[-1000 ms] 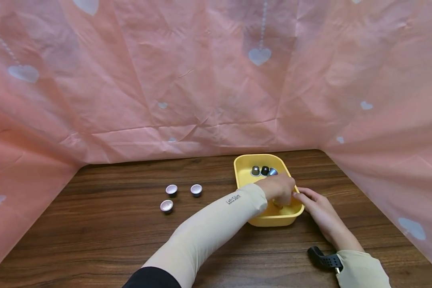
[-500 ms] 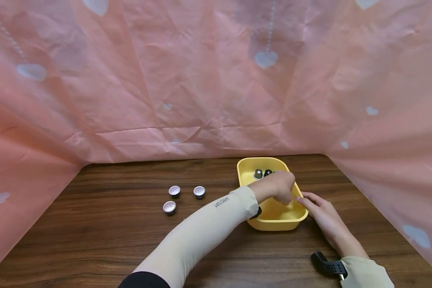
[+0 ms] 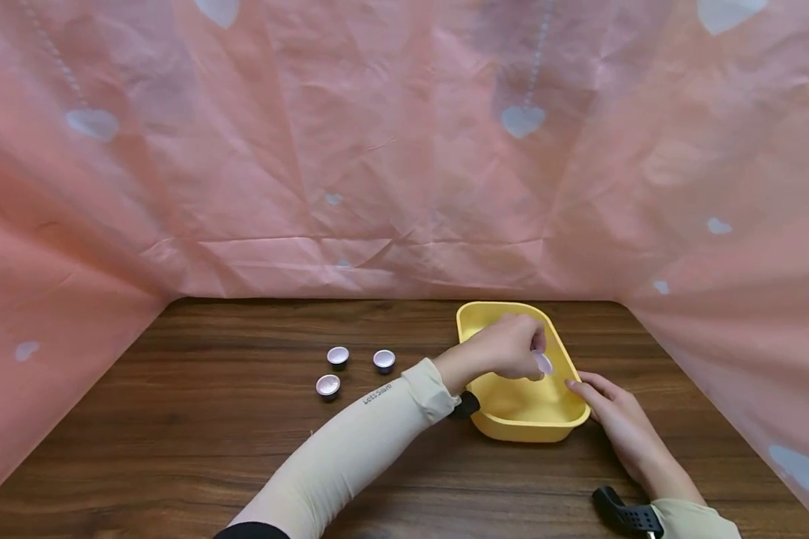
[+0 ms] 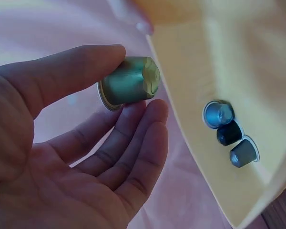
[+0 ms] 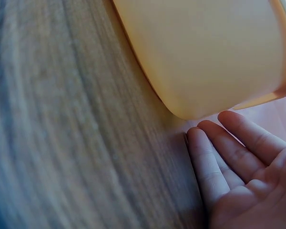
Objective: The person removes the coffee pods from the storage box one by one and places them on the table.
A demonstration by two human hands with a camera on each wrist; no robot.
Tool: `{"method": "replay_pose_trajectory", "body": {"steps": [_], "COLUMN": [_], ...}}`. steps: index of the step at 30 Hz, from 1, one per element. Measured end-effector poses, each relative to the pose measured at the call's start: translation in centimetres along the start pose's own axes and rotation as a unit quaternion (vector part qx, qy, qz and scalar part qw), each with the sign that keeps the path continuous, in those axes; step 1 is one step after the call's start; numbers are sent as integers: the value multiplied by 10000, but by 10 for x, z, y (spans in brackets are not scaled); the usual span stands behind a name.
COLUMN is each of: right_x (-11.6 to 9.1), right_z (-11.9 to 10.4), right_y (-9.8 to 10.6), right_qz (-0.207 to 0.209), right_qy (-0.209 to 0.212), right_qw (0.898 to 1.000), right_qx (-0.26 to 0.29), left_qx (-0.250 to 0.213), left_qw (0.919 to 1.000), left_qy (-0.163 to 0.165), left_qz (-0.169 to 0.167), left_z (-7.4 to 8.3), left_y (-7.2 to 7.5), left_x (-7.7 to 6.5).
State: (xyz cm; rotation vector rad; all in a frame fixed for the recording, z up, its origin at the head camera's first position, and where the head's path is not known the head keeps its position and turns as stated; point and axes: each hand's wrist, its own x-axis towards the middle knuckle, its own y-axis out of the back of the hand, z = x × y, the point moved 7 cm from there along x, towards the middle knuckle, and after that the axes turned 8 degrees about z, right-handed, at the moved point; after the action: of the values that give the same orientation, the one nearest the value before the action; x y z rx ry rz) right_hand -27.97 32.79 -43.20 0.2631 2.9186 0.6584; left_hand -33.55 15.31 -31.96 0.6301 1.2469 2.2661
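Left arm's got a cream sleeve point(image 3: 350, 451) with small dark lettering point(image 3: 377, 394), black fabric point(image 3: 252, 531) higher up. Right: cream sleeve end point(image 3: 693, 520), perforated black strap point(image 3: 637, 518).

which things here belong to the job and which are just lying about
Likely part of the job:
green capsule pinched by the left hand
yellow bin, right hand at its rim
three capsules inside the bin
probably the three capsules on the wooden table

Likely just around:
wooden table
pink heart-print sheet
black strap by the right wrist
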Motion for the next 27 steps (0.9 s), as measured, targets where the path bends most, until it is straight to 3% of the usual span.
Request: {"method": "replay_pose_trajectory", "body": {"steps": [5, 13, 18, 27], "right_x": [2, 4, 4, 6], "right_z": [0, 7, 11, 7], "right_y": [3, 11, 11, 11], "right_qz": [8, -88, -138, -105], "right_qy": [40, -163, -276, -212], "right_qw": [10000, 9998, 9995, 9997], "right_qx": [35, -91, -36, -74], "left_qx": [-1048, -2150, -2242, -2164], "left_qw": [9937, 9694, 9647, 9650], "left_qy": [85, -115, 52, 123], "left_qz": [384, 1180, 1382, 1476], "left_z": [-3, -14, -28, -47], "left_y": [24, 42, 46, 51], "left_x": [-27, -66, -87, -106]}}
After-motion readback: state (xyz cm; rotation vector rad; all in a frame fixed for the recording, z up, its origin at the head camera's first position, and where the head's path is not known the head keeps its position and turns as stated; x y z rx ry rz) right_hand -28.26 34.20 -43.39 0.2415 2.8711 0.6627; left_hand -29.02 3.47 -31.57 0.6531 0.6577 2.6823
